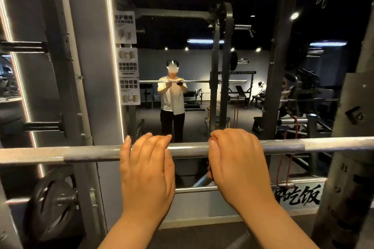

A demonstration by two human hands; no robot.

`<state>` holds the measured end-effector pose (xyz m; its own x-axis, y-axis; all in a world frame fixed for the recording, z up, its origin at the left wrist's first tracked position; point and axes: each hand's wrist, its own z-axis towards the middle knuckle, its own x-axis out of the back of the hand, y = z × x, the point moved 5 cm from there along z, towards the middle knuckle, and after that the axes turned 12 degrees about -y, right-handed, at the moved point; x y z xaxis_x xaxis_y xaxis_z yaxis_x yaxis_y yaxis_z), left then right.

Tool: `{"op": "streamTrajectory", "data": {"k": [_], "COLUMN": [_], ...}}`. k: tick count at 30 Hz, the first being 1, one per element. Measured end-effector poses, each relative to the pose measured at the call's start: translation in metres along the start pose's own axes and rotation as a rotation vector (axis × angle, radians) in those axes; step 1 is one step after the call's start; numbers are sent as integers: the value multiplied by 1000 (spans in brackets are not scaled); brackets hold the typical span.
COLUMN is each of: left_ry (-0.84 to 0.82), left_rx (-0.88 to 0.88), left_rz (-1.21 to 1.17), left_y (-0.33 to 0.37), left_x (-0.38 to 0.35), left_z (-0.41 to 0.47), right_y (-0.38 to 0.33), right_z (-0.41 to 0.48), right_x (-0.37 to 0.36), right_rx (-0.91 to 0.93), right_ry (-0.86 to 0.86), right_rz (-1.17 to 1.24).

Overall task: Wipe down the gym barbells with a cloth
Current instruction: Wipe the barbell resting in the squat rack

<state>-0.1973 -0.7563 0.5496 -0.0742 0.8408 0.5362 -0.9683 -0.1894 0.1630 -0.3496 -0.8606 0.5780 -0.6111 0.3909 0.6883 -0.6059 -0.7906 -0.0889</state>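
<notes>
While we stand at the rack facing a mirror, both hands sit on the barbell, which runs level across the view and passes under both palms. Left hand lies flat on top of the bar, fingers together and draped over the far side, thumb tucked near the bar, not really gripping. Right hand is just beside it to the right, curled into a loose fist over the bar; a dark sliver shows under its thumb side, likely the cloth bunched in the fist, but we cannot tell for sure. In the mirror reflection something dark sits on the bar at the hands, which fits a cloth. Smooth centre section of the bar lies under and between the hands; knurled sections start well out to the left of the left hand and out past the right hand. A weight plate hangs low, left of and below the left hand. We judge the step as mid-wipe on the centre of the bar, left hand steadying, right hand doing the rubbing. Next move calls for sliding the right hand outward along the bar toward the right knurl with steady downward pressure, wrapping the cloth round the shaft, while the left hand keeps the bar from rolling.
</notes>
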Motion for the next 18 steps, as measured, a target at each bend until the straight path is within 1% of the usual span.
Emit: {"op": "streamTrajectory", "data": {"k": [3,6,8,9,10,12,15,16,18], "left_ry": [-5,-29,-34,-29,-26,-21,-26,-25,-21], "left_rx": [53,9,-26,-38,-47,-58,-60,-58,-56], "left_rz": [-3,6,19,24,26,24,16,12,7], "left_y": [13,27,30,28,27,25,26,26,25], "left_x": [-6,-16,-20,-20,-20,-18,-18,-18,-18], "left_z": [6,10,8,8,7,6,6,6,6], "right_y": [-17,-30,-21,-12,-2,12,7,4,2], "right_z": [-4,-4,-3,-3,-3,-3,-10,-15,-19], "right_x": [-7,-11,-5,-2,2,7,2,-3,-4], "right_rx": [-67,58,137,148,130,39,-85,-96,-62], "right_ry": [-16,-73,-114,-127,-127,-98,-69,-68,-69], "right_rz": [-24,-13,-5,-5,-3,6,-23,-50,-82]}}
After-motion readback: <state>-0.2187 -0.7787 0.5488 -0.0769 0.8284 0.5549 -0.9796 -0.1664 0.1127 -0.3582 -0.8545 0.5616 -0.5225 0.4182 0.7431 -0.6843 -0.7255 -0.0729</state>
